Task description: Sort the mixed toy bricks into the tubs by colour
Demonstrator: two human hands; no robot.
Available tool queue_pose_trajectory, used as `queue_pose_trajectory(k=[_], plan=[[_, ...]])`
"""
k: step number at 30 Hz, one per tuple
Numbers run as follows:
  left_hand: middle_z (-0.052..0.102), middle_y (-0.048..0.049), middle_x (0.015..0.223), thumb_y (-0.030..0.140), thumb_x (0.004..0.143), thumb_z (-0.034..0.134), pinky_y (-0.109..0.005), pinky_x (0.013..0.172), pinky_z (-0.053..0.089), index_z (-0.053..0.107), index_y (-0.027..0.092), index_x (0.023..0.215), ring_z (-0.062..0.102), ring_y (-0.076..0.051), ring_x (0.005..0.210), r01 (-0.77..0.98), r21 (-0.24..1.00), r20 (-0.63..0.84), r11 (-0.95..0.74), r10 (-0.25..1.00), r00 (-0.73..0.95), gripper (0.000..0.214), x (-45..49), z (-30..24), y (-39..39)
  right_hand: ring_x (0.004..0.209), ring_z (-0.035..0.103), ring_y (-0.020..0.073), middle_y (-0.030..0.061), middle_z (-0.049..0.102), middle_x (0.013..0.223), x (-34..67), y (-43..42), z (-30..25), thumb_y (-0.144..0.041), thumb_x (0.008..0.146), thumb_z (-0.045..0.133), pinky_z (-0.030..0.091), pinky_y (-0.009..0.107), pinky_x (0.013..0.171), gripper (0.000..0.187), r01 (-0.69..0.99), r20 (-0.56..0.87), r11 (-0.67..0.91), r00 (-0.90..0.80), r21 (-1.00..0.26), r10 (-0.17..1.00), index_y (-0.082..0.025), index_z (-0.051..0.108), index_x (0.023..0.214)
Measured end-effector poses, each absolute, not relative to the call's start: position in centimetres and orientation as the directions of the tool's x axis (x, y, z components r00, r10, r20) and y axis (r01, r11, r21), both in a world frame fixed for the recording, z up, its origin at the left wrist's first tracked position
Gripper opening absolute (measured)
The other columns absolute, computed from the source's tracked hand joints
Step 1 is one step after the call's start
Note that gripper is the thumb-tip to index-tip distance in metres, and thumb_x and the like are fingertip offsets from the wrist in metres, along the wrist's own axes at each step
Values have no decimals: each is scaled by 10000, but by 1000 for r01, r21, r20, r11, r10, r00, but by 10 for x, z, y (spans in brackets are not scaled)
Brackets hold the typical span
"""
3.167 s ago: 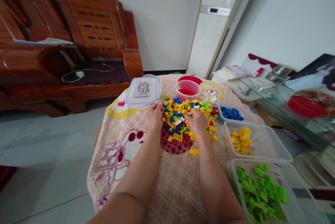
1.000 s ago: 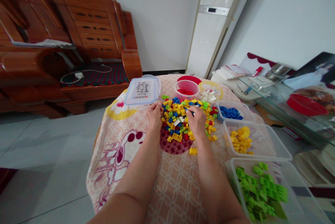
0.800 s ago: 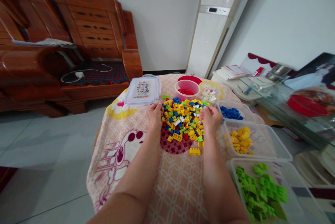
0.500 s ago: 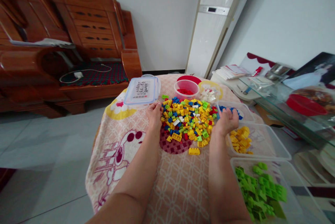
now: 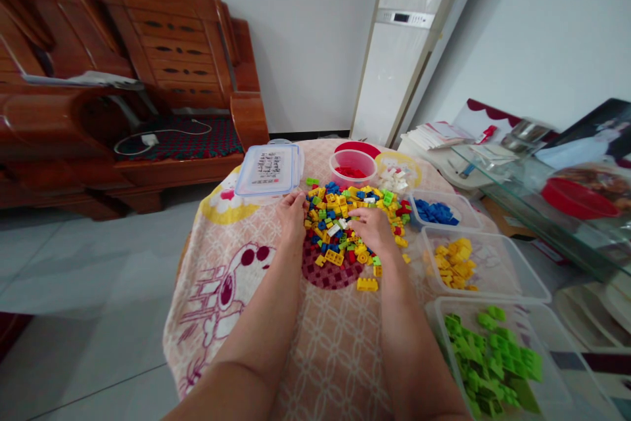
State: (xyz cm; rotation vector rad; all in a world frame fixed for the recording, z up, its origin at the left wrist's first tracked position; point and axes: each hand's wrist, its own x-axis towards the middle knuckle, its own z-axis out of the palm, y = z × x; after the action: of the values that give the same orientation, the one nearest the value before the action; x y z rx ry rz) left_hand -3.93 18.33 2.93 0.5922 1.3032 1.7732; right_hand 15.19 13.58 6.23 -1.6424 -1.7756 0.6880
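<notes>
A heap of mixed toy building bricks (image 5: 340, 201) in yellow, blue, green, red and white lies on the cloth-covered round table. At the heap's left edge rests my left hand (image 5: 293, 209), closed, its fingertips together; whatever they may hold is too small to make out. My right hand (image 5: 373, 228) is over the middle of the heap, thumb and fingers apart beside a white brick (image 5: 336, 229). Blue bricks (image 5: 434, 212), yellow bricks (image 5: 454, 263) and green bricks (image 5: 493, 355) sit sorted in clear plastic boxes to the right. Red bricks (image 5: 351, 172) fill part of a round tub.
White bricks (image 5: 393, 179) are piled behind the heap, near a red lid (image 5: 357, 147). A clear-lidded box (image 5: 269, 170) stands at the back left. One yellow brick (image 5: 367, 284) lies in front. A glass shelf (image 5: 542, 217) is at the right, a wooden chair (image 5: 172, 46) at the left.
My right hand has moved left from over the box of blue bricks to the middle of the heap. My left hand has stayed at the heap's left edge.
</notes>
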Motion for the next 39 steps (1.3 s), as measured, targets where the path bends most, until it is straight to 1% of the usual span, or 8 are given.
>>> queue_pose_trajectory(k=[5, 9, 12, 20, 30, 33, 35, 39], plan=[[507, 55, 475, 252, 693, 651, -180, 408, 221, 669, 156, 690, 330, -52, 390, -350, 931, -108, -103, 840, -532, 98, -38, 30, 182, 956, 718, 211, 50, 798, 990, 137, 126, 74, -252, 841, 678, 483, 271, 811, 282, 900, 65, 159, -145, -407, 987, -268, 797, 1095], [503, 57, 474, 244, 687, 650, -182, 406, 220, 664, 158, 680, 330, -52, 391, -353, 929, -102, -110, 841, -531, 87, -39, 31, 181, 997, 708, 227, 82, 789, 1051, 129, 124, 78, -290, 921, 601, 467, 276, 803, 253, 941, 58, 134, -122, -312, 991, -261, 797, 1078], [497, 61, 473, 239, 685, 643, -184, 406, 221, 664, 156, 686, 327, -51, 392, -357, 928, -103, -110, 843, -528, 85, -39, 31, 181, 903, 707, 218, 83, 790, 965, 130, 126, 76, -304, 946, 554, 458, 272, 760, 276, 922, 92, 121, -94, -367, 991, -241, 807, 1037], [499, 61, 479, 251, 696, 639, -184, 411, 226, 660, 158, 694, 338, -53, 396, -348, 933, -117, -90, 840, -529, 95, -39, 31, 182, 662, 644, 173, 26, 720, 686, 144, 137, 61, -368, 878, 559, 467, 248, 651, 313, 689, 206, 154, -7, -708, 979, -184, 796, 966], [506, 57, 478, 238, 698, 640, -176, 401, 224, 671, 157, 700, 338, -50, 387, -354, 930, -108, -102, 843, -526, 86, -39, 29, 183, 413, 576, 141, 3, 647, 538, 165, 133, 69, -387, 694, 678, 388, 205, 367, 269, 294, -83, -110, 103, -949, 991, -145, 724, 801], [512, 56, 478, 228, 691, 633, -173, 395, 216, 660, 157, 686, 330, -46, 385, -359, 926, -99, -112, 848, -521, 76, -39, 28, 183, 562, 693, 186, 44, 719, 662, 175, 147, 61, -407, 675, 693, 526, 236, 464, 413, 33, 20, 9, 357, -999, 934, -117, 721, 969], [507, 59, 471, 225, 688, 630, -171, 394, 212, 649, 158, 676, 328, -45, 383, -366, 923, -99, -115, 851, -516, 71, -39, 29, 183, 852, 764, 221, 101, 782, 947, 182, 159, 54, -408, 665, 714, 626, 303, 707, 609, -71, 154, 220, 511, -973, 845, -122, 673, 1201], [502, 61, 466, 233, 680, 642, -172, 393, 213, 641, 158, 674, 329, -45, 379, -370, 922, -102, -113, 852, -514, 76, -39, 30, 183, 1137, 713, 267, 193, 714, 1265, 191, 170, 41, -383, 649, 717, 602, 414, 925, 816, -104, 210, 305, 520, -947, 828, -119, 553, 1403]])
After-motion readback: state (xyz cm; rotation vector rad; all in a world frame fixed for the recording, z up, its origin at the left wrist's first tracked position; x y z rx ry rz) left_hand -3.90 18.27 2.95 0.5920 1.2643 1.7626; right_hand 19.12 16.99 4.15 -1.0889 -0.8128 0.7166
